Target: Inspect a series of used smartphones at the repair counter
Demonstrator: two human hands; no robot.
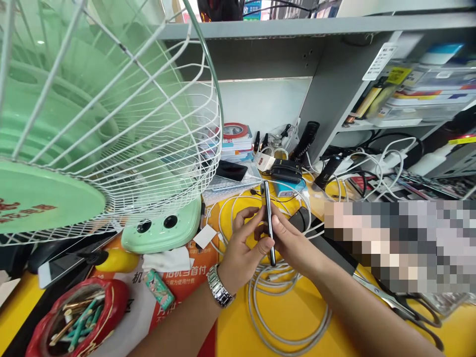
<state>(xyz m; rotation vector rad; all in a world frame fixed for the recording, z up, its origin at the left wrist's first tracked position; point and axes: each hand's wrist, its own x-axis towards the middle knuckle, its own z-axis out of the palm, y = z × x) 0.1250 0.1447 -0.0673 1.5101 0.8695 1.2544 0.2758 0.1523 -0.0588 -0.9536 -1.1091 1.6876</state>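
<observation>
A dark smartphone (pixel 269 223) stands edge-on in the middle of the view, held upright above the yellow table. My left hand (pixel 245 243), with a silver watch (pixel 220 286) at the wrist, grips it from the left with thumb and fingers. From the right, my right hand (pixel 292 240) presses its thumb near the edge, its other fingers mostly hidden behind the phone. The screen faces away or sideways, so I cannot make it out. A coiled grey-white cable (pixel 286 337) lies on the table just below both hands.
A green fan (pixel 163 233) with a white wire guard fills the left. A red ashtray (pixel 117 302) with cigarette butts sits front left, near a lighter (pixel 159 289). Scissors (pixel 405 307) lie at right. Behind are another phone (pixel 232 171), a black pouch (pixel 286 171) and grey shelving (pixel 260 28).
</observation>
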